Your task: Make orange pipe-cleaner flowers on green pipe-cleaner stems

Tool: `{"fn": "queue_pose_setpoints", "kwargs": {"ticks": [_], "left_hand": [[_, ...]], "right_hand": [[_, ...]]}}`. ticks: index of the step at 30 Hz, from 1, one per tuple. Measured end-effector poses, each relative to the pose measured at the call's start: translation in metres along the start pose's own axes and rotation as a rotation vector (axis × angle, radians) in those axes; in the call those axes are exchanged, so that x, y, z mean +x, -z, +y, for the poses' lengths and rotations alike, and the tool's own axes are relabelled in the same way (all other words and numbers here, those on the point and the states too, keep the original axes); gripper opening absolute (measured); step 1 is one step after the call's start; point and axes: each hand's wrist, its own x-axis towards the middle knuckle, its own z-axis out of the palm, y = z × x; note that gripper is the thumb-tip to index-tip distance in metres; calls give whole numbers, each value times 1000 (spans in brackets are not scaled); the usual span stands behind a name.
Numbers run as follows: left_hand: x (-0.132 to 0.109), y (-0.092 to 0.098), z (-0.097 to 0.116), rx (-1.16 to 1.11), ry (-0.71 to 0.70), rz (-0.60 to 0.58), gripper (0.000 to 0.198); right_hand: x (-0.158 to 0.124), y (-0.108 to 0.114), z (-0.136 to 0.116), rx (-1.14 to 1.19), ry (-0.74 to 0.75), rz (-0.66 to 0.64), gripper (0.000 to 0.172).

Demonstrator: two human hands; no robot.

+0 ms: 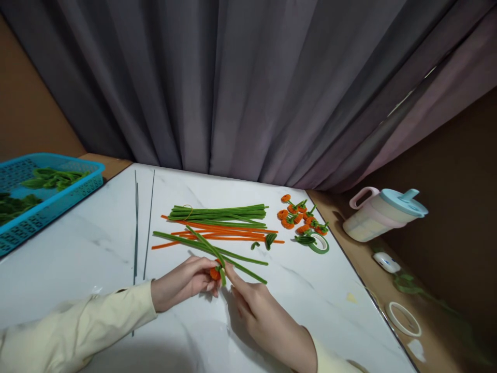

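My left hand [188,282] pinches a small orange pumpkin-like piece [215,273] between thumb and fingers. A green fuzzy stem [207,244] runs from that piece up and to the left. My right hand [256,308] is closed at the piece's right side, its fingertips against the green stem. Just beyond the hands lie loose green stems [233,255], orange stems [229,235] and a bundle of green stems [221,212]. Two small curled green pieces rest near the right ends of the orange stems, the larger like a leaf [270,240].
Several finished orange pieces [288,223] and green tape [321,243] lie at the right. Thin dark wires [149,223] lie at the left, beyond them a blue basket [83,182] with green leaves. A cup [375,220], white case [386,262] and white ring [404,319] sit along the right ledge.
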Motion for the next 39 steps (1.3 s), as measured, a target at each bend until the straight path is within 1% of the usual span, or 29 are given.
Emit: {"fn": "queue_pose_setpoints", "kwargs": {"ticks": [3, 5, 7, 10, 13, 18, 20, 22, 26, 28, 31, 34, 39], "left_hand": [[1, 3, -1, -50, 43, 2, 26], [1, 3, -1, -46, 73, 8, 34], [1, 1, 0, -17, 74, 14, 39], [-1, -3, 3, 40, 61, 17, 34], [-2, -3, 4, 69, 86, 7, 30], [0, 5, 3, 42, 148, -51, 41], [1, 7, 4, 22, 173, -68, 41], [0, 6, 6, 27, 159, -88, 39], [-5, 1, 11, 116, 88, -141, 27], [-6, -1, 13, 158, 82, -153, 27], [-6, -1, 13, 197, 80, -153, 27], [-5, -1, 13, 211, 70, -159, 21], [-6, 0, 12, 260, 100, -99, 19]], "right_hand": [[0, 1, -1, -9, -18, -22, 62], [-1, 1, -2, -13, -8, -28, 63], [-2, 3, -2, -3, 9, -22, 66], [-5, 4, -2, -6, 14, -30, 68], [-7, 7, -3, -42, 9, -51, 69], [-8, 11, -7, -106, 2, -96, 69], [-7, 11, -7, -102, 11, -100, 70], [-8, 11, -6, -104, 17, -96, 71], [-8, 10, -2, -109, 31, -66, 69], [-8, 10, -1, -96, 43, -50, 68], [-8, 11, -2, -81, 39, -39, 66], [-7, 13, -3, -39, 28, -41, 66], [-7, 13, -4, -3, 35, -40, 67]]}}
